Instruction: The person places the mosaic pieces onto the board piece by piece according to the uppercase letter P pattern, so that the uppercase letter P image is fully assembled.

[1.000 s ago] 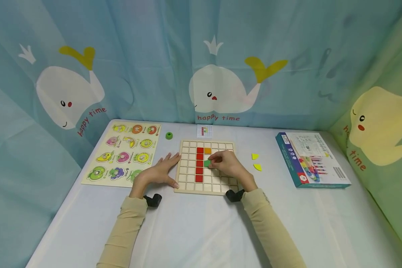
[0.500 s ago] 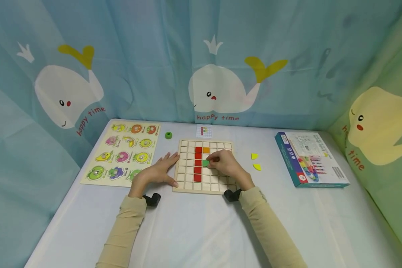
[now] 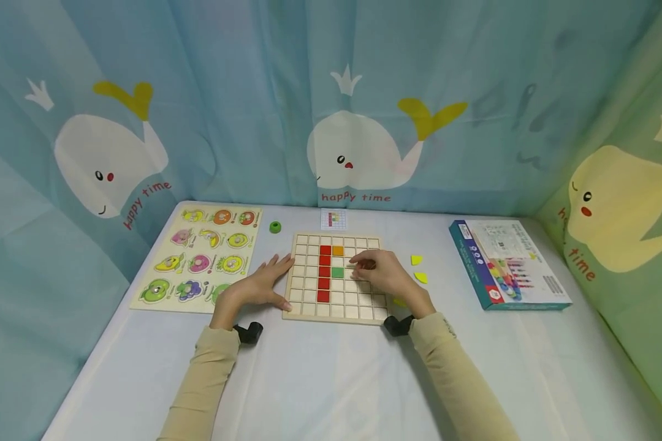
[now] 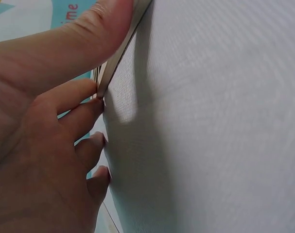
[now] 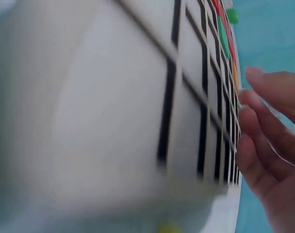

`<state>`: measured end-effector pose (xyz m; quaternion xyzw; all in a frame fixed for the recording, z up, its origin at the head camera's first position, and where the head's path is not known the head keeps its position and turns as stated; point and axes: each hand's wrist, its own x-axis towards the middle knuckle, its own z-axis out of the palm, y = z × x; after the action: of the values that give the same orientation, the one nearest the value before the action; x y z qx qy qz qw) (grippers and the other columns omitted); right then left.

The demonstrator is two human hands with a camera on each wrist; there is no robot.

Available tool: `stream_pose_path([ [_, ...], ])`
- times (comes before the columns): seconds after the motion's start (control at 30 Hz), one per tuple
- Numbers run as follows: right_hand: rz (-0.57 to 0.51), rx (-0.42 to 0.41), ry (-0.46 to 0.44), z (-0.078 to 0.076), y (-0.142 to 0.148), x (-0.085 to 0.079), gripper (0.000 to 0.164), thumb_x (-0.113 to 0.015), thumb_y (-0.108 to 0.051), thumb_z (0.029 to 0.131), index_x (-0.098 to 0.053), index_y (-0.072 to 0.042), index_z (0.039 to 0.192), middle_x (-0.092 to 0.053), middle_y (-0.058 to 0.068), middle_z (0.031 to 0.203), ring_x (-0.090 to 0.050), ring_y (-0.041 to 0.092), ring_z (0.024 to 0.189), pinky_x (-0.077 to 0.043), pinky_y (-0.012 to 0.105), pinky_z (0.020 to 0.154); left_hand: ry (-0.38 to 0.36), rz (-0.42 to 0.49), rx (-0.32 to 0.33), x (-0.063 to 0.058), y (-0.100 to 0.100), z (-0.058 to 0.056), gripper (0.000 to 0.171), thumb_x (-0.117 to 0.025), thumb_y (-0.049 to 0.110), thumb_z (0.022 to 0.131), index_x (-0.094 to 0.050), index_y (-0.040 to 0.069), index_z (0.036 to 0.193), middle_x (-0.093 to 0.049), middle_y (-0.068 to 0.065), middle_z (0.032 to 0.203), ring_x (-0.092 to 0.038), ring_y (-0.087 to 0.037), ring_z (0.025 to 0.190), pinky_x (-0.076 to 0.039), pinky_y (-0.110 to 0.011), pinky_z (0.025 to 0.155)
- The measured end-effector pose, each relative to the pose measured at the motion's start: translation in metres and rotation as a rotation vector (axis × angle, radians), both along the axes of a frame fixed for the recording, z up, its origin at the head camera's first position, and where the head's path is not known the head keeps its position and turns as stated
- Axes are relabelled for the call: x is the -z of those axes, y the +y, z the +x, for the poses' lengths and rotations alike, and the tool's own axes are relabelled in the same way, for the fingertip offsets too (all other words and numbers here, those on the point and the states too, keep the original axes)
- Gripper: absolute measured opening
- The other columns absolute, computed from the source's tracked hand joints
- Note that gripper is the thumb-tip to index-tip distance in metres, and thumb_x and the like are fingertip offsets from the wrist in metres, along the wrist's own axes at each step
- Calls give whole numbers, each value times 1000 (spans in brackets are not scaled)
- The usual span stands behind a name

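A wooden grid board [image 3: 358, 311] lies on the table, holding a column of red square tiles [image 3: 323, 283]. An orange tile [image 3: 338, 250] sits beside the top red one, and a green tile [image 3: 338, 272] lies lower in that second column. My left hand [image 3: 257, 286] rests against the board's left edge with fingers spread; in the left wrist view its thumb [image 4: 84, 39] lies along the board's edge. Over the board's right half is my right hand [image 3: 385, 274], fingers loosely bent. Nothing shows between its fingers [image 5: 251, 167] in the right wrist view.
Yellow quarter-round pieces [image 3: 421, 278] lie right of the board, one partly behind the right wrist. A small pattern card [image 3: 333, 219] and a green ring-shaped piece [image 3: 275, 227] lie behind it. A fruit puzzle board [image 3: 168, 243] is at left, a flat box [image 3: 510, 263] at right.
My right hand has let go of the green tile and moved a little to the right, leaving the tile in its cell. My left hand has stayed at the board's edge.
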<state>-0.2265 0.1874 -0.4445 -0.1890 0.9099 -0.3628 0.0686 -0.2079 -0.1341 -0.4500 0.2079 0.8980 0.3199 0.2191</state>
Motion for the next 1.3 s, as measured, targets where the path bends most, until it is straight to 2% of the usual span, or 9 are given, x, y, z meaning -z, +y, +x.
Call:
stream_pose_path([
  [0.17,21,55,25,0,24,-4,22,-72,-10,95,-76,-3,115,-74,9,98,-67,22,87,-57,36,77,4,13,-1,0,-1,1,112,-89,20,79,-18,3,164,-9,-15,173,1,-40,160,-1,-55,130],
  [0.3,58,98,60,-2,45,-7,21,-70,-9,96,-77,-3,115,-74,14,108,-66,25,90,-55,34,73,-4,18,-4,-1,-1,2,112,-89,20,79,-18,4,165,-9,-15,173,1,-41,159,-1,-56,130],
  [0.53,116,164,95,-10,86,-10,22,-66,-8,97,-76,-2,116,-71,20,120,-63,31,97,-52,36,76,2,28,0,1,-2,1,111,-89,20,80,-19,4,165,-9,-15,173,1,-41,159,0,-57,130],
  [0.7,130,202,57,-16,112,-10,25,-65,-12,99,-74,-1,120,-67,24,127,-63,36,104,-54,40,80,12,34,9,2,-1,1,111,-89,19,79,-20,3,164,-9,-15,173,0,-40,160,1,-57,130],
  [0.87,178,221,-7,-21,123,-6,31,-65,-14,99,-70,0,126,-67,24,128,-63,37,108,-54,45,86,6,29,11,3,-3,1,111,-88,20,80,-19,3,164,-8,-15,173,1,-40,160,1,-57,130],
  [1.0,200,215,-38,-24,125,-2,34,-68,-16,98,-69,1,127,-68,23,121,-62,33,103,-52,41,83,6,24,14,4,-4,1,110,-88,20,80,-18,3,164,-8,-15,173,1,-40,160,1,-56,130],
  [1.3,217,239,-57,-26,125,3,28,-72,-20,96,-71,0,116,-64,18,109,-54,29,92,-46,34,74,6,31,16,2,-3,1,110,-88,18,81,-18,3,164,-8,-16,173,0,-39,160,2,-56,130],
])
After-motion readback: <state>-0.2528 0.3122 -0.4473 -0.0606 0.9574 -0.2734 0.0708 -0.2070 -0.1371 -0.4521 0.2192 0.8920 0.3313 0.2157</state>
